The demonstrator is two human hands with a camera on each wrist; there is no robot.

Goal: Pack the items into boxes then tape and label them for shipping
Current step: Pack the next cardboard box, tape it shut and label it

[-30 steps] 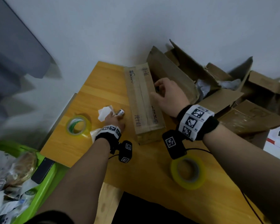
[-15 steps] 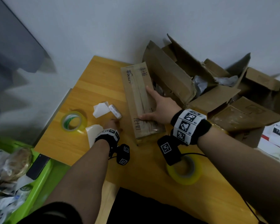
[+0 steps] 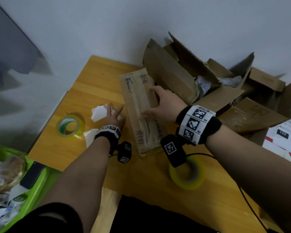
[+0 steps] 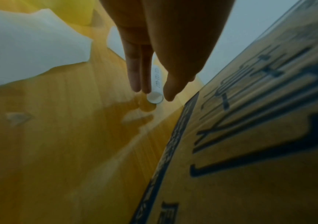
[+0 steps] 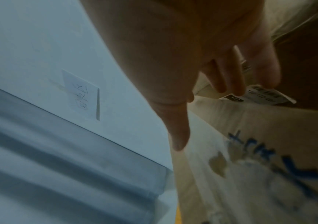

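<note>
Cardboard sealed box [image 3: 142, 111] under right hand [image 3: 165, 105], two tape rolls [image 3: 69, 126], one label roll [image 4: 155, 97]

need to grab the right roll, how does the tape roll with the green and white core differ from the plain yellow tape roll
The tape roll with the green and white core lies on the person's left, past the left hand; the plain yellow tape roll lies nearer the person, under the right wrist. The first shows green print inside, the second none. Both lie flat on the wooden table, untouched.
</note>
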